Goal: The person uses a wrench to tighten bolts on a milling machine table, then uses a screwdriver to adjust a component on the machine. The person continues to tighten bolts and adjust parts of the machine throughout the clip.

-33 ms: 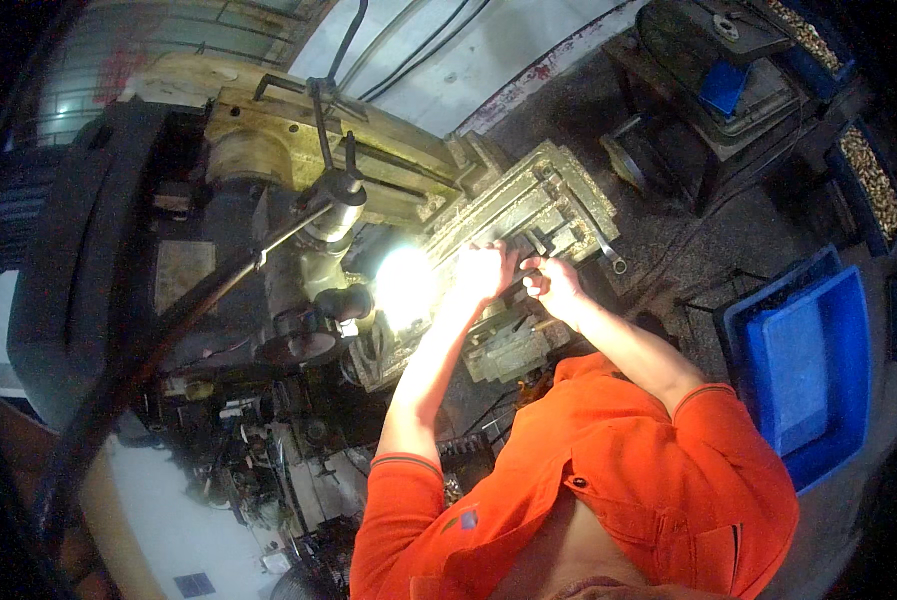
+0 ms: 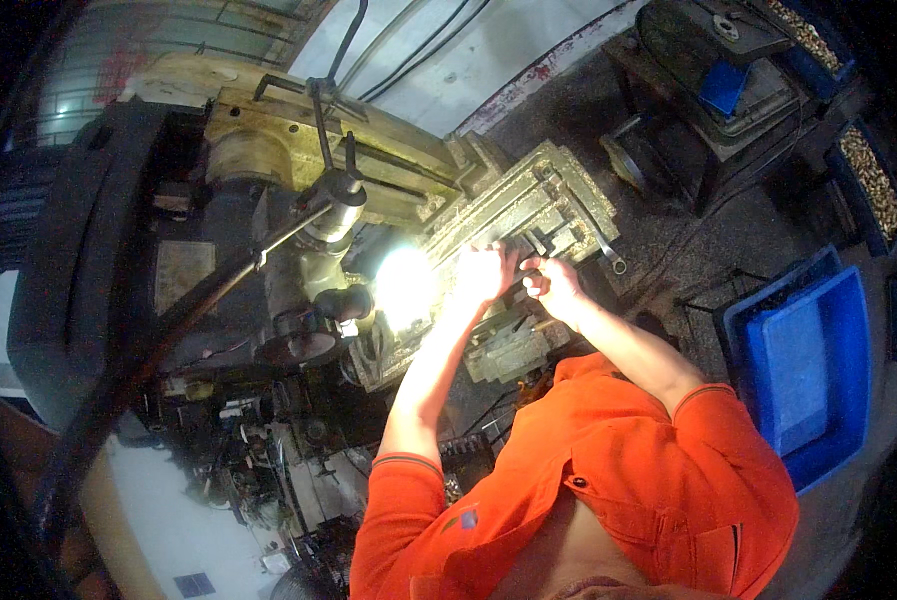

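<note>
Reaching over the near long edge of the milling-machine table (image 2: 513, 205), right half, I've got my L hand (image 2: 485, 272) just beside my R hand (image 2: 553, 285). L fingers curl downward, back of hand up, washed out by glare; can't tell from my feed whether they pinch anything. R thumb & fingers are bent in twd the L hand, tips close tog.; can't tell if there's a pc. btwn them. Dark metal fixture (image 2: 536, 242) sits on the table nr that same edge, just beyond the R fingertips, partly hidden; contact's unclear.

Spanner (image 2: 606, 246) lies across the table's R end, ring end poking out past the near R corner. Lamp glare (image 2: 405, 287) whites out the table's L part. Lever-handled hub (image 2: 340, 210) stands up & L of that, on the machine.

Off R, on the floor side: lg. blue crate (image 2: 798, 365), w/ another blue rim right behind it. Farther up, a dark blue tray (image 2: 854, 212) full of small brass-coloured parts (image 2: 871, 185). My orange shirt (image 2: 608, 430) fills bottom of view.
</note>
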A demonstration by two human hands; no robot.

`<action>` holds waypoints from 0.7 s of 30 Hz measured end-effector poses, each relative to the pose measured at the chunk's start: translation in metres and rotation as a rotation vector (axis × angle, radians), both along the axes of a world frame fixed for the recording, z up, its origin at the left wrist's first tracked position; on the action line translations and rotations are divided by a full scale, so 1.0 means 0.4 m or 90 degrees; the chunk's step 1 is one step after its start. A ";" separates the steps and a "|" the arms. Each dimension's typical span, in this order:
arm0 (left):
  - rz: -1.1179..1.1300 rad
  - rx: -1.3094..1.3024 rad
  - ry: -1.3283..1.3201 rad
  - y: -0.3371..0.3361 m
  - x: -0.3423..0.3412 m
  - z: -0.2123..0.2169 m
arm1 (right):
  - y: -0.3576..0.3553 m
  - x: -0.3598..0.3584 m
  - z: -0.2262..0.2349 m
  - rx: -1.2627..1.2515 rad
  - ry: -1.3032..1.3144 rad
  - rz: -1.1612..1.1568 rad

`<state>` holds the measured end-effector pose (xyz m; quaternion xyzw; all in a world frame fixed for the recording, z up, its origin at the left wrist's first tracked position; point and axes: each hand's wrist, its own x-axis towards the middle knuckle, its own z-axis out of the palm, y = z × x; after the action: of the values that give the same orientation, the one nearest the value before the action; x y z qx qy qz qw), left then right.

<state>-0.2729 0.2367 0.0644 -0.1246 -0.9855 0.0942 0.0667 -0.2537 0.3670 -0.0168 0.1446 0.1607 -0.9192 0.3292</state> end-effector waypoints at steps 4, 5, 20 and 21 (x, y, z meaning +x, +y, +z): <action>0.139 0.073 0.073 0.011 0.018 -0.068 | -0.003 0.006 -0.001 0.005 0.012 0.022; 0.169 0.102 0.089 0.027 0.013 -0.065 | -0.004 0.002 -0.007 0.011 0.020 0.027; 0.087 0.033 0.031 0.034 -0.006 0.006 | -0.008 -0.001 -0.036 -0.056 0.053 0.006; 0.020 0.009 0.042 0.024 -0.008 0.015 | -0.009 0.001 -0.032 -0.041 0.047 0.003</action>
<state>-0.2760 0.2465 0.0704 -0.1055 -0.9853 0.0920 0.0982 -0.2534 0.3636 -0.0295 0.0996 0.1433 -0.9277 0.3300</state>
